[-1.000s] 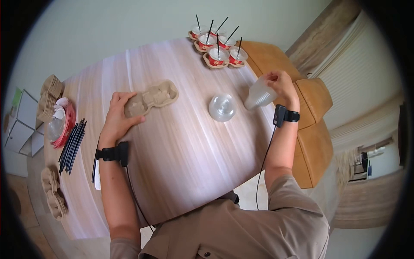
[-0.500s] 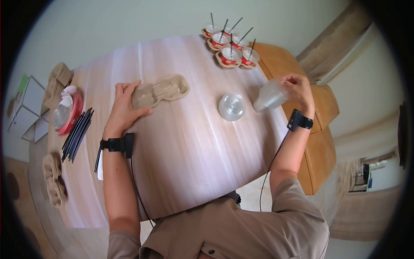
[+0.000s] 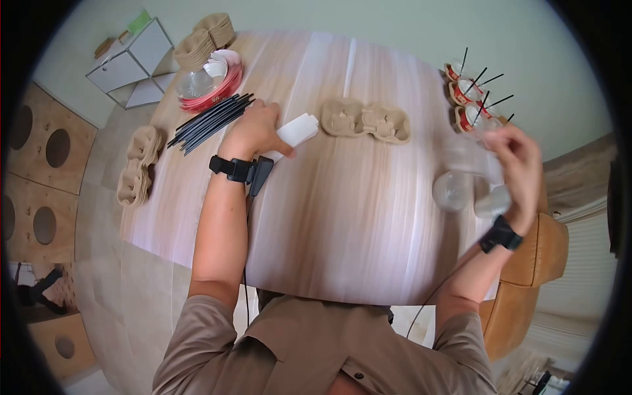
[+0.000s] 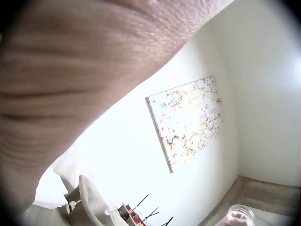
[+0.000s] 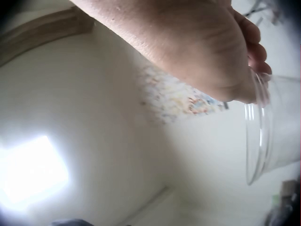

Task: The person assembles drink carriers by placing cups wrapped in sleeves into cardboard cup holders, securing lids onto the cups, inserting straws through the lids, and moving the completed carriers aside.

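Works over table point(image 3: 329, 243) with both hands. Spreads left hand point(image 3: 253, 131) in a relaxed way, thumb apart, over near end of white strips point(image 3: 301, 128) and beside ends of loose black straws point(image 3: 207, 125). Contact with straws or strips: cannot tell. Curls right hand point(image 3: 520, 161) narrow and pinches 1 clear cup point(image 5: 282, 125) at rim, above right side of table. Stands just below right hand: 1 loose clear cup point(image 3: 452, 191), near nested clear cups point(image 3: 494, 202).

Lies farther out, between hands: 1 cardboard carrier point(image 3: 365, 120) with 2 compartments. Lies at left table edge: side carriers point(image 3: 139, 164). Sits past straws: red stack point(image 3: 227, 85), then tall carrier stack point(image 3: 214, 33). Stands at far right: red cups point(image 3: 470, 114) with upright black straws, in carriers.

Hard to make out: held cup and right fingertips, motion-blurred in head view. Cut off: same cup, at right edge of right wrist view. Hidden: left fingers in left wrist view, behind wrist and palm. Number of cups in right hand: cannot tell beyond 1.
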A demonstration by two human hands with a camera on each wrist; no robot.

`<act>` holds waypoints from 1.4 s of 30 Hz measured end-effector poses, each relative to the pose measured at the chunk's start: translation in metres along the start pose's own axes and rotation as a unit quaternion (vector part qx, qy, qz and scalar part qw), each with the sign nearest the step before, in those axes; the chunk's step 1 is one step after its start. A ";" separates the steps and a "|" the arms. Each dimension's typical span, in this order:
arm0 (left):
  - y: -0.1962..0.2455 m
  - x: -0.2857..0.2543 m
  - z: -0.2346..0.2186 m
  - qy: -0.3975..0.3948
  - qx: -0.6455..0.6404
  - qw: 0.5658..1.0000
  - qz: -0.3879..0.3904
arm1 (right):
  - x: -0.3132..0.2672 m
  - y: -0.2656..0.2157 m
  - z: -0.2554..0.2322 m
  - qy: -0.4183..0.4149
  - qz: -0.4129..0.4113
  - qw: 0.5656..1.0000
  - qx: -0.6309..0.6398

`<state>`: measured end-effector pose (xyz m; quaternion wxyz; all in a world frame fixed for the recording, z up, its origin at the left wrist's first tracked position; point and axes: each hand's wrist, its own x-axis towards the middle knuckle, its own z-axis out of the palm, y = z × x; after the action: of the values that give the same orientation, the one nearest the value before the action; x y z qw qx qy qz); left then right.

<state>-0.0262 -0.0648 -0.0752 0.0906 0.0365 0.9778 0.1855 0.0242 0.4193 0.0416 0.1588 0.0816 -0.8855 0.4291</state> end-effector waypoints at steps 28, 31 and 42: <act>0.003 -0.002 -0.028 0.017 -0.130 0.991 0.032 | 0.007 0.016 0.171 -0.235 -0.002 0.972 -0.022; -0.008 -0.012 -0.048 0.041 -0.328 0.942 0.065 | 0.006 0.002 0.165 -0.229 0.016 0.973 -0.008; 0.035 -0.017 -0.029 -0.077 -0.774 0.567 0.272 | 0.009 -0.007 0.154 -0.148 -0.029 0.943 0.297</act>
<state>-0.0134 -0.0443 -0.0324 0.1042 0.2303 0.3937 0.8838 -0.0144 0.2939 -0.0396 0.0072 0.2131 -0.7284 0.6511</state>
